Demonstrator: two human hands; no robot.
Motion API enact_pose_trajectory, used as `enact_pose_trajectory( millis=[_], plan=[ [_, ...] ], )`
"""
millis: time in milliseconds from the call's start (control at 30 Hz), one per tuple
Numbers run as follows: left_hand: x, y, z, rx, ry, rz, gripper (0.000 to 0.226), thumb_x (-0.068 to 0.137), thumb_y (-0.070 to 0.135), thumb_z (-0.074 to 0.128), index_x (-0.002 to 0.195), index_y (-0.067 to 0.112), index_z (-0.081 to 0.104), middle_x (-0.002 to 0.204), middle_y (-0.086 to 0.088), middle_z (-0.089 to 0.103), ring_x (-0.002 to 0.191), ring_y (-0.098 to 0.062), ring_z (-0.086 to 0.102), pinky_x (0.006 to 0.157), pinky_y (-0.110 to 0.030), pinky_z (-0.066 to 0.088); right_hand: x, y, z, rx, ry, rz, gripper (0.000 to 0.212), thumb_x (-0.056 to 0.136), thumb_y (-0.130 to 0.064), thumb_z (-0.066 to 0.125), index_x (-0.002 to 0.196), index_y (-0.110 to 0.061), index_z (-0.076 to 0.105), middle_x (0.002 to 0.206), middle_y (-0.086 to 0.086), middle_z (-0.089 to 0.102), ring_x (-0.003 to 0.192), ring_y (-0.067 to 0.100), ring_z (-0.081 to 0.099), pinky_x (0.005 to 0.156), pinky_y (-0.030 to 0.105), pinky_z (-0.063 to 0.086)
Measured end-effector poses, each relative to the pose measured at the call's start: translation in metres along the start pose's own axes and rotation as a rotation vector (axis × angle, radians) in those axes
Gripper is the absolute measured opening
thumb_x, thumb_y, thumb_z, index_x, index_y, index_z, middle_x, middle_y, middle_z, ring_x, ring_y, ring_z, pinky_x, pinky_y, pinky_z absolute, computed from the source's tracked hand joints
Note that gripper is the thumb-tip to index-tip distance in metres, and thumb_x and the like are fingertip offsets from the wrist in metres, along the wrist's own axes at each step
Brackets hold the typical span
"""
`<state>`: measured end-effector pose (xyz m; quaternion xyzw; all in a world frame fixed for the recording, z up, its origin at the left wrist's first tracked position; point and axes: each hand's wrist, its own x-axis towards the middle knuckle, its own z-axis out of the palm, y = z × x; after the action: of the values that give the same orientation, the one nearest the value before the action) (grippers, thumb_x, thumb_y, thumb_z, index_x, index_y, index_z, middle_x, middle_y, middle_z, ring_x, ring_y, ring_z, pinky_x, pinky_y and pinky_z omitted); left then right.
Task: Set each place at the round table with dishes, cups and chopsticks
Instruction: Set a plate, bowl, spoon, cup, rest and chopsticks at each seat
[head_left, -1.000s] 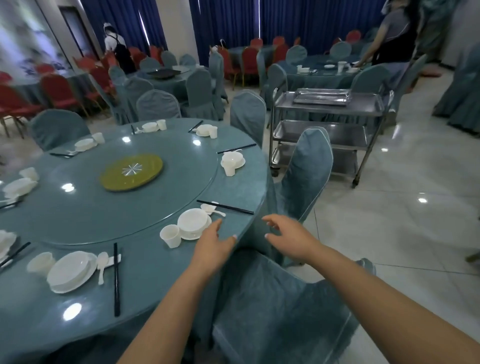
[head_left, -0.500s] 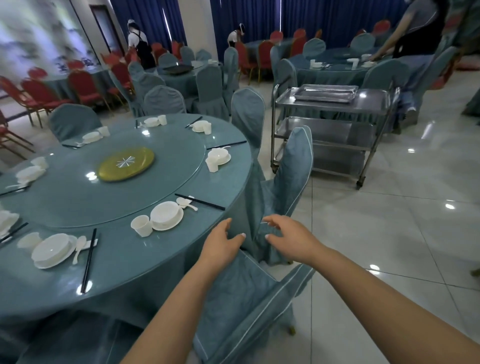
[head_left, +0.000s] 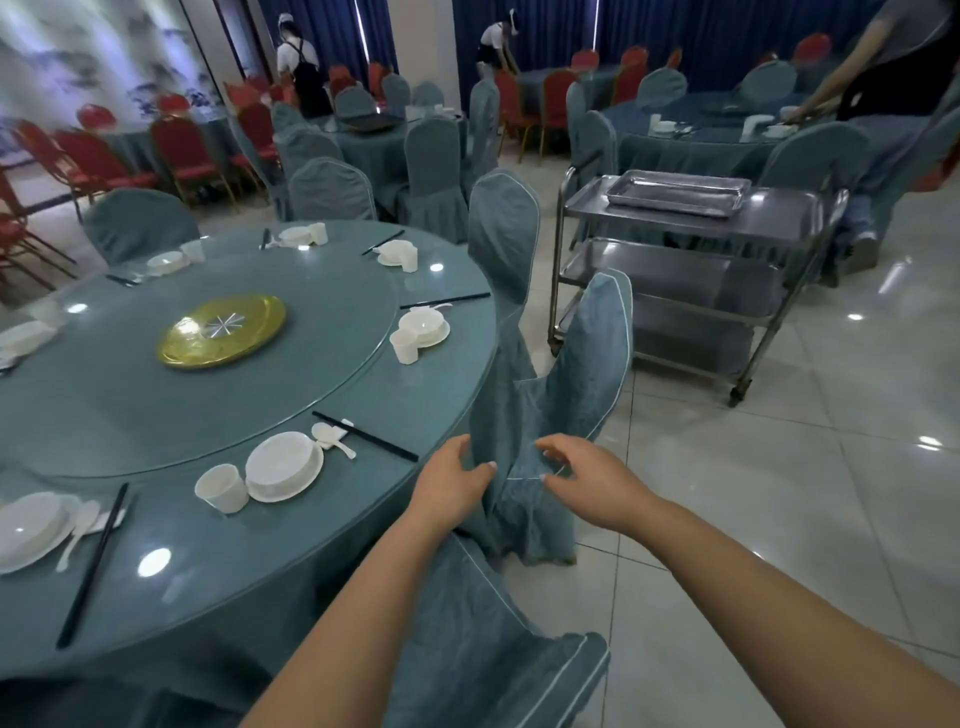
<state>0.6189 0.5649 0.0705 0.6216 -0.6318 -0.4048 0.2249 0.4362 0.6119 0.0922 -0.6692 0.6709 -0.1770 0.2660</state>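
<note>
Two hands work the chair cover at lower centre: our left hand (head_left: 451, 480) pinches a fold of the blue fabric, our right hand (head_left: 587, 480) hovers just beside it with fingers curled loosely, holding nothing. We should tug the chair cover (head_left: 550, 415) evenly without brushing the table (head_left: 218, 582). Left of the hands the nearest plate (head_left: 283, 465), cup (head_left: 222, 487) and chopsticks (head_left: 363, 435) lie set

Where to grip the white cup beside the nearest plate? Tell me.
Take the white cup round its side wall, coming from above and the table edge. It stands upright, has no handle in view, and the plate crowds its right side, so pinch front to back.
</note>
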Motion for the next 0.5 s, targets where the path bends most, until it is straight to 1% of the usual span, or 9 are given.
enact_pose_trajectory(
  millis=[100,233,367,500],
  plan=[
    [0.021,0.011,0.003,0.005,0.037,-0.021,0.064,0.089,0.033,0.063,0.145,0.014,0.038,0.148,-0.005,0.043,0.132,-0.020,0.044,0.110,-0.040,0.037,0.027,0.012,-0.012,0.002,-0.034,-0.021,0.049,0.093,-0.030,0.056,0.140,-0.022,0.044,0.138,-0.002,0.052,0.126,0.014,0.049,0.104,0.033,0.042],
    [0.043,0.021,0.011,0.006,0.080,-0.074,0.063,0.090,0.033,0.062,0.145,0.014,0.036,0.148,-0.005,0.042,0.133,-0.021,0.043,0.110,-0.041,0.037,0.066,0.029,-0.024,0.000,-0.090,-0.088,0.049,0.094,-0.029,0.055,0.141,-0.023,0.042,0.140,-0.002,0.049,0.128,0.012,0.047,0.104,0.029,0.039],
    [0.066,0.031,0.027,-0.013,0.160,-0.152,0.057,0.091,0.030,0.061,0.142,0.014,0.041,0.143,-0.004,0.047,0.129,-0.021,0.047,0.108,-0.039,0.039,0.110,0.053,-0.038,0.009,-0.179,-0.168,0.049,0.094,-0.029,0.056,0.141,-0.023,0.042,0.141,-0.001,0.049,0.129,0.012,0.046,0.105,0.029,0.040],
    [0.085,0.047,0.046,-0.055,0.250,-0.251,0.062,0.092,0.032,0.061,0.145,0.013,0.036,0.148,-0.005,0.042,0.132,-0.021,0.044,0.109,-0.040,0.038,0.152,0.078,-0.063,-0.005,-0.273,-0.253,0.048,0.094,-0.028,0.056,0.140,-0.023,0.043,0.140,-0.002,0.051,0.128,0.012,0.047,0.104,0.028,0.040]
  ],
)
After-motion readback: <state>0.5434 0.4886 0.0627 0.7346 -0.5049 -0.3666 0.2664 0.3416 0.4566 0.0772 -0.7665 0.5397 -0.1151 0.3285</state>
